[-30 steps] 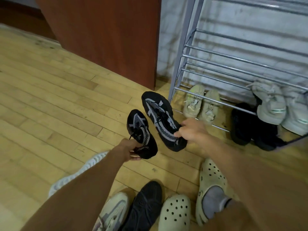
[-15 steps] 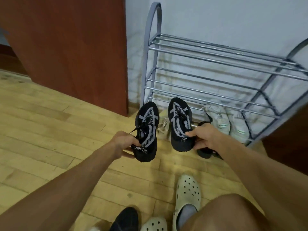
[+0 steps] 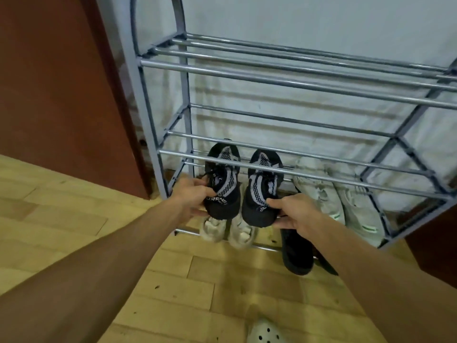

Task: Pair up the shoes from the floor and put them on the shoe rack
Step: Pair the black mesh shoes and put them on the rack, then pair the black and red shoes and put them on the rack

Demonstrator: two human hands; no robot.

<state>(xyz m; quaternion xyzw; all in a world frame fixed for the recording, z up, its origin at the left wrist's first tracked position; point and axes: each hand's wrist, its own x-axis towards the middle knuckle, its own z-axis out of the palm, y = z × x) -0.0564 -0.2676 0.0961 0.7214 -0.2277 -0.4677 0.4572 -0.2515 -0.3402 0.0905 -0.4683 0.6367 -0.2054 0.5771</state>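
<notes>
A person's left hand (image 3: pixel 190 199) has a closed grip on the heel of the left black shoe (image 3: pixel 222 179), and the right hand (image 3: pixel 294 214) has the same grip on the right black shoe (image 3: pixel 262 189). The matched pair is held side by side, toes pointing far and slid under a front rail of the shoe rack (image 3: pixel 272 80), just left of pale sneakers (image 3: pixel 346 201), a hold that probably lets both go in together. White lettering on the left shoe's heel strap reads roughly "URFNS", first letter unclear; the right shoe's mark is too small to read.
</notes>
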